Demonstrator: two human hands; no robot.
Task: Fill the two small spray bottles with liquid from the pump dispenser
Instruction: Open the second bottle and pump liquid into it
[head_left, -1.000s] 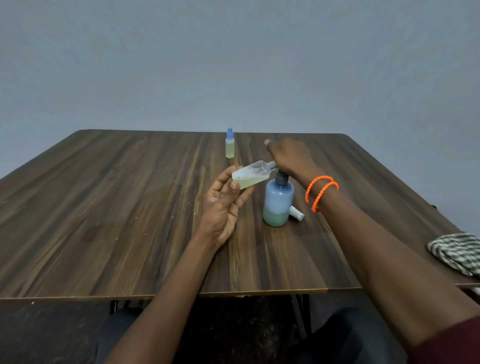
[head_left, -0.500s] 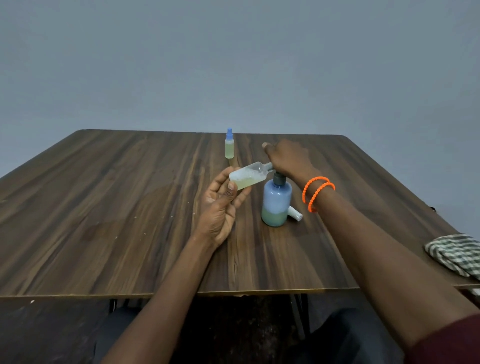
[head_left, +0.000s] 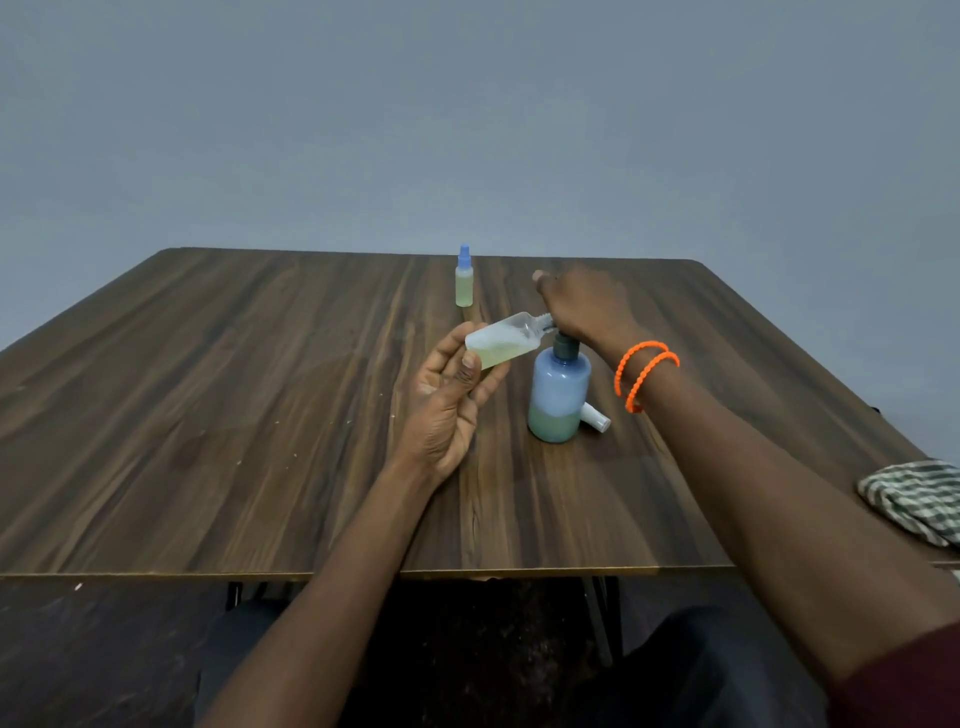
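A blue pump dispenser (head_left: 559, 395) stands near the table's middle, greenish liquid in its lower part. My right hand (head_left: 584, 306) lies on top of its pump head and covers it. My left hand (head_left: 452, 400) holds a clear small spray bottle (head_left: 506, 340) tilted on its side, its open threaded neck at the pump's nozzle; pale yellow-green liquid lies in it. The bottle's white spray cap (head_left: 596, 417) lies on the table behind the dispenser. A second small spray bottle (head_left: 464, 278) with a blue cap stands upright farther back, holding yellow-green liquid.
The wooden table (head_left: 208, 415) spreads wide to the left. A checked cloth (head_left: 919, 499) lies at the right edge. Orange bead bracelets (head_left: 644, 371) circle my right wrist. A grey wall rises behind the table.
The view has shifted slightly. Both hands keep their hold, with the right hand staying on the pump head and the tilted bottle still at the nozzle.
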